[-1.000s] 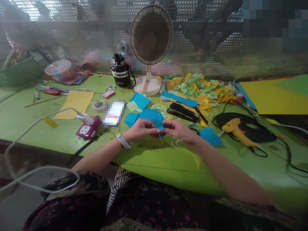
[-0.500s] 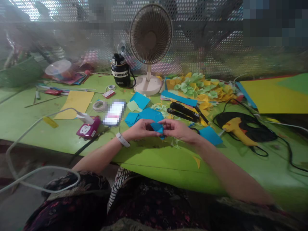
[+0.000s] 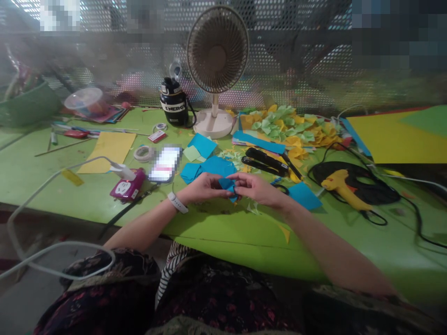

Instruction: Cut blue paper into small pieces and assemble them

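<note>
Between my two hands is a small piece of folded blue paper (image 3: 227, 185), held just above the green table (image 3: 223, 237). My left hand (image 3: 204, 187), with a white band on its wrist, pinches the paper's left side. On the right side, the thumb and fingers of my right hand (image 3: 256, 188) close on the same paper. A pile of blue paper pieces (image 3: 211, 167) lies just behind my left hand. Beside my right forearm lies a blue square of paper (image 3: 304, 195), with the scissors (image 3: 280, 188) partly hidden by that hand.
A black hair straightener (image 3: 266, 161) lies behind my right hand. At right is a yellow glue gun (image 3: 344, 188) with its cord. Folded green and yellow paper pieces (image 3: 289, 124) heap at the back, near a fan (image 3: 217, 56). A phone (image 3: 165, 163) and purple power adapter (image 3: 128, 186) lie left.
My right fingers have shifted slightly on the blue paper, whose folds look a little different. Both hands stay in the same place. The whole view has moved very slightly.
</note>
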The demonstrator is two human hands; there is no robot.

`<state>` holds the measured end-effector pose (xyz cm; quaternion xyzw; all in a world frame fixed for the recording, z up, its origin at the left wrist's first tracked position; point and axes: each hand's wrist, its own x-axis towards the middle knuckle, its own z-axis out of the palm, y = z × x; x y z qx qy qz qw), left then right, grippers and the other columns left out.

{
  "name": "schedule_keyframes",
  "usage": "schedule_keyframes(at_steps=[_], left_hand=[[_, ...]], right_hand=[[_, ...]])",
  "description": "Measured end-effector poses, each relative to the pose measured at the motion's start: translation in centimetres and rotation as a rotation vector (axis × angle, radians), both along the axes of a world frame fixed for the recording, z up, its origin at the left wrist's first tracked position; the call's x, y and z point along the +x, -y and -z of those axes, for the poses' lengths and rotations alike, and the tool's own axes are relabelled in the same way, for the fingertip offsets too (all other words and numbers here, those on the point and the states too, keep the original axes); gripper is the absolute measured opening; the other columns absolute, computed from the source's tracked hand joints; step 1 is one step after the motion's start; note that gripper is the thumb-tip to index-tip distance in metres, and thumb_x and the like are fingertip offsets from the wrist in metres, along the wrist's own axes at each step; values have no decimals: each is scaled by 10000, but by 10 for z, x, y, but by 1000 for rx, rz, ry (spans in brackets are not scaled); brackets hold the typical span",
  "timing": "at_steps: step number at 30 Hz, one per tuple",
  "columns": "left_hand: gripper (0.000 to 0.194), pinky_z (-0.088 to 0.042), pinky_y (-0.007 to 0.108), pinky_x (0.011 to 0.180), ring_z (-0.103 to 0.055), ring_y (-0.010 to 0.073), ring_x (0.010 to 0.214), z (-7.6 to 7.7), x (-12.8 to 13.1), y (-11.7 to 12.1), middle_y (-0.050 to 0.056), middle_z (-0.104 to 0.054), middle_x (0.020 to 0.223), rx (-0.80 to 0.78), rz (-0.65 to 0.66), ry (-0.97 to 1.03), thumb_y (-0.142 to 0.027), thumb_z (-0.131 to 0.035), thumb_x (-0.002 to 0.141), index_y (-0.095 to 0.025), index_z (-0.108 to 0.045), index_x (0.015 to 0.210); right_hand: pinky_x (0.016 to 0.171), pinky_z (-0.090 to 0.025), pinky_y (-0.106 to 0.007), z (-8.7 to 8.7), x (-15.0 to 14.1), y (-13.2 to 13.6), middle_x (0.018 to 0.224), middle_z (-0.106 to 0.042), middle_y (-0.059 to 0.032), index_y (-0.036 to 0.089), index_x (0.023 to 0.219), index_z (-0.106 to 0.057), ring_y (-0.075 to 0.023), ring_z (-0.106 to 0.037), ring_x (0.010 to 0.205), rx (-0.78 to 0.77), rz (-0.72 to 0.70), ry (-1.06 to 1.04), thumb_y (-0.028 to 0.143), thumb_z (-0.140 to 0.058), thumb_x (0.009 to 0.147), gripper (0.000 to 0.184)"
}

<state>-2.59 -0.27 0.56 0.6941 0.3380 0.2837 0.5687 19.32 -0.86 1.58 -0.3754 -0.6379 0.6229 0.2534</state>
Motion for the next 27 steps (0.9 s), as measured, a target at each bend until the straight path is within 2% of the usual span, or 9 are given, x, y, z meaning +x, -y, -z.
schedule_keyframes(at_steps=[6,10,15,18,23,27], left_hand=[[320,-493,214,550,-645,105,617,0,1,-1,25,-699,683,11,-13,13,-404,-748,801,-145,-597,688],[406,-522,219,540,-661,111,590,0,1,-3,19,-689,632,-53,-46,-2,-415,-761,791,-164,-504,603],[415,-565,241,573,-682,118,590,2,0,-4,34,-708,654,-149,-18,22,-455,-794,753,-148,-540,636],[457,-571,236,572,-684,119,593,-1,1,-2,21,-690,637,-207,-47,55,-477,-819,721,-150,-514,627],[412,-593,242,615,-684,115,680,-9,2,0,21,-682,741,-237,-119,151,-525,-738,808,-129,-623,822],[459,-600,267,696,-684,137,802,-4,2,-3,44,-704,901,-173,-136,197,-490,-796,753,-144,-636,1008]], right_hand=[[767,-583,-349,-3,0,2,815,-659,-5,170,1212,-620,-144,-649,734,-25,19,-19,230,-666,835,384],[809,-584,-369,-7,1,3,844,-679,-12,171,1235,-597,-156,-672,769,-30,7,-40,216,-661,822,420],[812,-580,-371,-6,1,3,895,-703,-29,170,1266,-581,-161,-676,797,-23,-37,-42,214,-665,805,470],[795,-574,-366,-7,1,4,880,-697,-28,167,1265,-590,-164,-667,793,22,9,-23,225,-666,799,476],[800,-568,-392,-11,0,4,837,-694,-24,168,1276,-589,-179,-673,769,132,157,-11,250,-654,804,484],[819,-574,-424,-10,-4,6,822,-713,-32,148,1278,-579,-198,-696,754,172,260,-6,283,-663,804,500]])
